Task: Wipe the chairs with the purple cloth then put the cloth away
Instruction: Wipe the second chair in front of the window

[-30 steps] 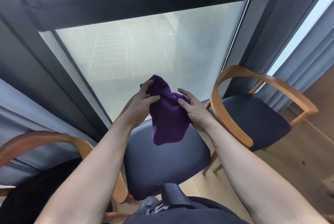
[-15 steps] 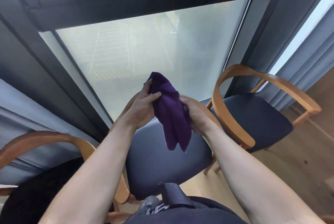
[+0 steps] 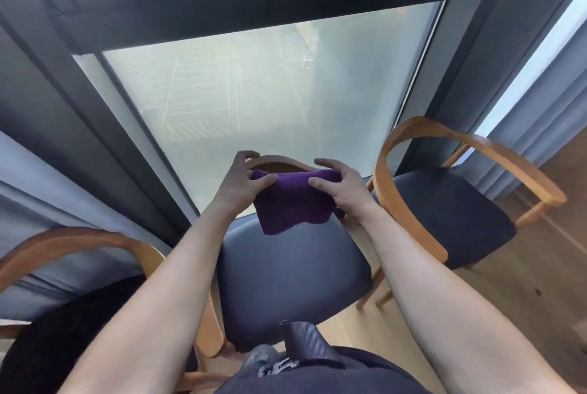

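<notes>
The purple cloth (image 3: 292,200) hangs folded over the curved wooden backrest of the middle chair (image 3: 292,279), which has a dark padded seat. My left hand (image 3: 241,184) pinches the cloth's left end, thumb on the near side and fingers over the backrest. My right hand (image 3: 341,187) holds its right end the same way. The backrest is mostly hidden by the cloth and my hands. A second chair (image 3: 451,219) stands to the right and a third chair (image 3: 79,244) at the lower left.
A large frosted window pane (image 3: 270,92) in a dark frame rises right behind the chairs. Grey curtains (image 3: 546,101) hang at the right and left. Wooden floor (image 3: 524,282) shows at the right. My dark clothing and a strap (image 3: 305,339) fill the bottom edge.
The cloth was dangling bunched between my hands above the seat. Both hands have spread it sideways and moved it forward onto the middle chair's backrest.
</notes>
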Action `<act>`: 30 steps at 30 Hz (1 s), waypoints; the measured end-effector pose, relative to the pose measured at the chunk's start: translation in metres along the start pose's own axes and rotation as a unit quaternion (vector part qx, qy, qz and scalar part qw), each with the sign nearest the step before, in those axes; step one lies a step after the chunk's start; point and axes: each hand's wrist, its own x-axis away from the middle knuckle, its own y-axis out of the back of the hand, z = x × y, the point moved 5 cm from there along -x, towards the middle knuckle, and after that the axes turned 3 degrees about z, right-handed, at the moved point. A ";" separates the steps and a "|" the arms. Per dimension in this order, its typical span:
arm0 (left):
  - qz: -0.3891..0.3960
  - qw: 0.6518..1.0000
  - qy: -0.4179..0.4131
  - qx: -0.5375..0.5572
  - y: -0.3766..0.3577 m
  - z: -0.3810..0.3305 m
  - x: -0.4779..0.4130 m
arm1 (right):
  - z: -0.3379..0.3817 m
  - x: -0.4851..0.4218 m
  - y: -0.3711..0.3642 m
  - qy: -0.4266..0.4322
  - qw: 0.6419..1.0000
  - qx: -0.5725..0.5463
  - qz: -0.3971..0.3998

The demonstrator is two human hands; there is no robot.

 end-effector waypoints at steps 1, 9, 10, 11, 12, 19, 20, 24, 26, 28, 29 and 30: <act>0.026 1.000 -0.017 -0.004 -0.002 0.000 0.000 | 0.000 0.000 0.001 -0.007 0.999 0.052 0.017; 0.008 0.967 -0.022 -0.254 -0.010 0.019 0.003 | 0.003 0.004 -0.007 0.041 0.912 0.406 0.046; -0.005 0.967 -0.023 -0.254 -0.011 0.020 0.005 | 0.002 0.004 -0.005 0.047 0.908 0.415 0.042; -0.018 0.967 -0.025 -0.254 -0.011 0.021 0.007 | 0.000 0.005 -0.002 0.051 0.907 0.416 0.040; -0.028 0.966 -0.024 -0.254 -0.009 0.022 0.009 | -0.001 0.004 0.001 0.053 0.908 0.414 0.039; 0.025 0.992 0.035 -0.121 -0.006 0.048 0.026 | -0.012 0.006 0.009 -0.013 0.966 0.232 0.109; 0.015 0.994 0.034 -0.099 -0.008 0.048 0.029 | -0.012 0.010 0.008 -0.021 0.977 0.183 0.108; -0.036 0.998 0.052 -0.030 -0.013 0.048 0.038 | -0.015 0.017 0.005 -0.015 0.995 0.039 0.090; -0.061 0.996 0.067 -0.024 -0.009 0.061 0.034 | -0.017 0.018 -0.002 -0.022 0.993 -0.031 0.116; -0.085 0.993 0.077 -0.007 0.001 0.095 0.018 | -0.025 0.017 -0.013 -0.031 0.983 -0.088 0.159; -0.102 0.991 0.086 0.014 0.003 0.096 0.022 | -0.030 0.016 -0.018 -0.033 0.981 -0.094 0.169; -0.111 0.988 0.095 0.049 0.004 0.093 0.028 | -0.036 0.013 -0.021 -0.031 0.982 -0.083 0.166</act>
